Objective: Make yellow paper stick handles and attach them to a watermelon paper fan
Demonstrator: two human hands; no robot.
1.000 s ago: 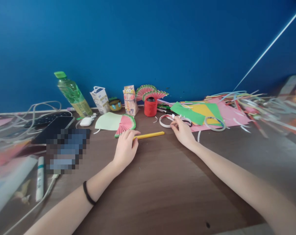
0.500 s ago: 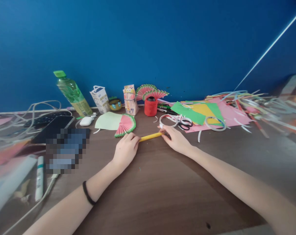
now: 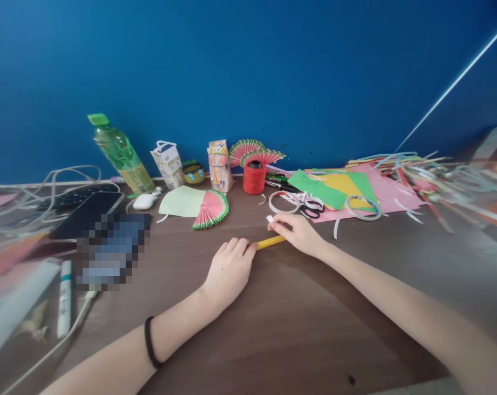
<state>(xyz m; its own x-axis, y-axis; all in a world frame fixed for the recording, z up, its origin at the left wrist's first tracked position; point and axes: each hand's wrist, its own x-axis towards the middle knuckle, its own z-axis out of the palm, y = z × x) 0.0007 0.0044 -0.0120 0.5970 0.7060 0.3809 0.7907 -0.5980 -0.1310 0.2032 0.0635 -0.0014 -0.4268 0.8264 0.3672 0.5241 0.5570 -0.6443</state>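
A narrow yellow folded paper strip lies low over the tabletop between my two hands. My left hand is closed on the strip's left part, its fingers curled over it. My right hand is in a pinch at the strip's right end; a small white piece sticks out from its fingertips. Whether the right fingers also grip the strip is hidden. Just beyond the right hand lie a white tape roll and black-handled scissors. A pink pleated paper fan with a green edge rests beyond the left hand.
Along the blue wall stand a green bottle, a milk carton, a decorated carton and a red thread spool. Coloured paper sheets and another tape roll lie right. Phone, marker and cables are left.
My left hand has slid right along the yellow strip, toward the right hand. The right hand has shifted slightly right and nearer me, the white piece still at its fingertips.
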